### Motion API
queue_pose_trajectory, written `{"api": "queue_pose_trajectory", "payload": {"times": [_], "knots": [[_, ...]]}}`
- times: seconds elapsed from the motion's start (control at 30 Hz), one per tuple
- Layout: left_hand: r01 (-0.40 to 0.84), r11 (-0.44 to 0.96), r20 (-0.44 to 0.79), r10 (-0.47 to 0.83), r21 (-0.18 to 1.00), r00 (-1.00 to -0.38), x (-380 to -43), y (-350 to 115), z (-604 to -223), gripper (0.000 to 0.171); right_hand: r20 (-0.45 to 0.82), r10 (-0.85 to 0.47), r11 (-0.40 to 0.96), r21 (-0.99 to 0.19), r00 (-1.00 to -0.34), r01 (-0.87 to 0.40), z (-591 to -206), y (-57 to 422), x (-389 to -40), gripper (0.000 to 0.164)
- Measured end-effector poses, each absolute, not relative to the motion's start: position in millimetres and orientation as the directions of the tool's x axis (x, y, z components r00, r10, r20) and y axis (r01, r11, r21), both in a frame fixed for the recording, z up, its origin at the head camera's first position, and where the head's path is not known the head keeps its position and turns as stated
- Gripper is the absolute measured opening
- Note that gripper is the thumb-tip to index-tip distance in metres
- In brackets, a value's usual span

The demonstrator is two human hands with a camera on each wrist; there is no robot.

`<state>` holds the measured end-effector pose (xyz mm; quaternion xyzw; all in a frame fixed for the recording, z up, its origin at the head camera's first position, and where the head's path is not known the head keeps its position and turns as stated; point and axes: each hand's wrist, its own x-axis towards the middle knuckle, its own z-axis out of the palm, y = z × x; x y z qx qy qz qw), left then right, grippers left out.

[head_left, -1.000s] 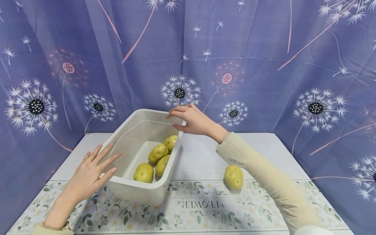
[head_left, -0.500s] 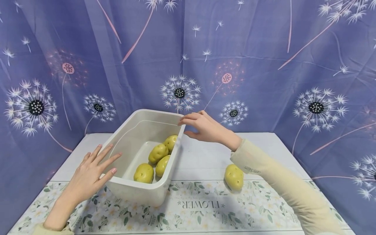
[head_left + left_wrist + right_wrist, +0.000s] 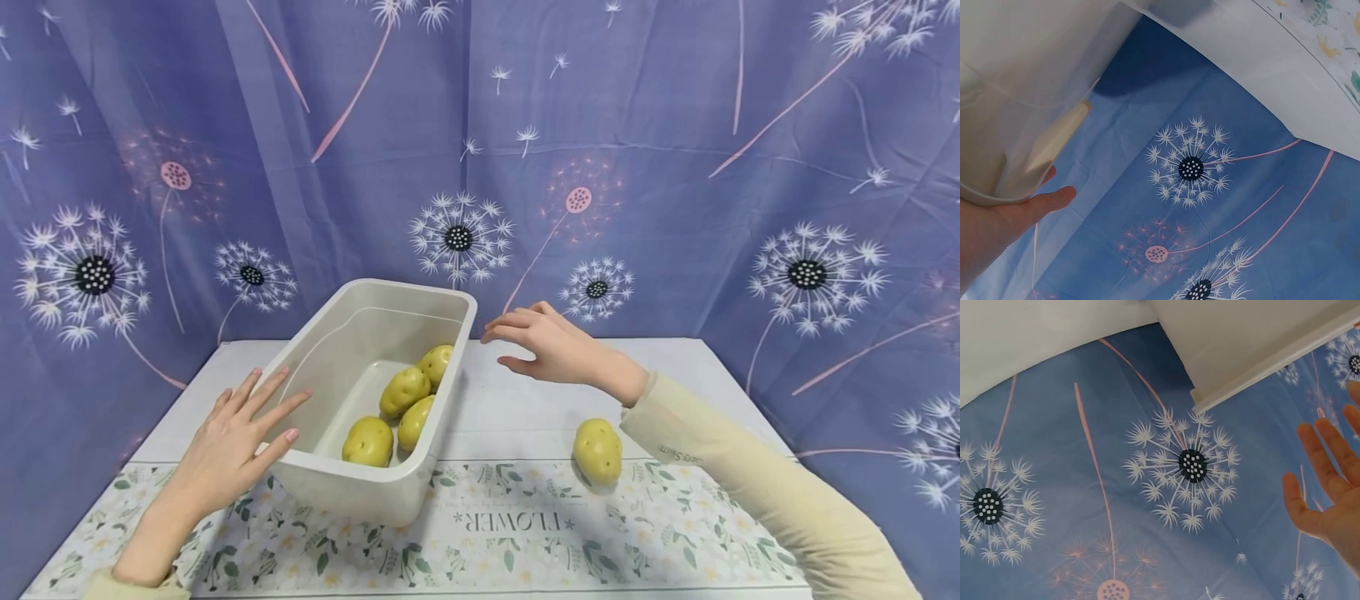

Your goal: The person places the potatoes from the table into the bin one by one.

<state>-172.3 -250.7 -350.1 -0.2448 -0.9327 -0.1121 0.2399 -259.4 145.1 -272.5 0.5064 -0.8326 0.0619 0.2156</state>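
Note:
A white plastic bin (image 3: 408, 475) stands on the table, left of centre in the head view. Inside lie several yellow potatoes (image 3: 405, 392), gathered toward its right side. My left hand (image 3: 228, 442) rests on the bin's near left rim, fingers spread and straight; the left wrist view shows the thumb (image 3: 1054, 199) by the rim. To the right of the bin, my right hand (image 3: 558, 346) is in the air, apart from the rim, with relaxed fingers holding nothing. Another potato (image 3: 597, 452) lies on the table below the right forearm.
A white table (image 3: 517, 408) carries a floral strip (image 3: 525, 550) with the printed word FLOWER along its near side. Purple dandelion-print cloth (image 3: 667, 108) hangs behind and on both sides.
My right hand has moved from over the bin's far right rim to the right and toward me, away from the bin. The left hand, bin and potatoes have stayed put.

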Motion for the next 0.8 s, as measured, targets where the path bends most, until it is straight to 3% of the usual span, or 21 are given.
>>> {"api": "queue_pose_trajectory", "payload": {"times": [0.8], "knots": [[0.507, 0.858, 0.490, 0.407, 0.086, -0.771, -172, -251, -350, 0.046, 0.343, -0.849, 0.477, 0.164, -0.403, -0.864, -299, 172, -237, 0.028]]}}
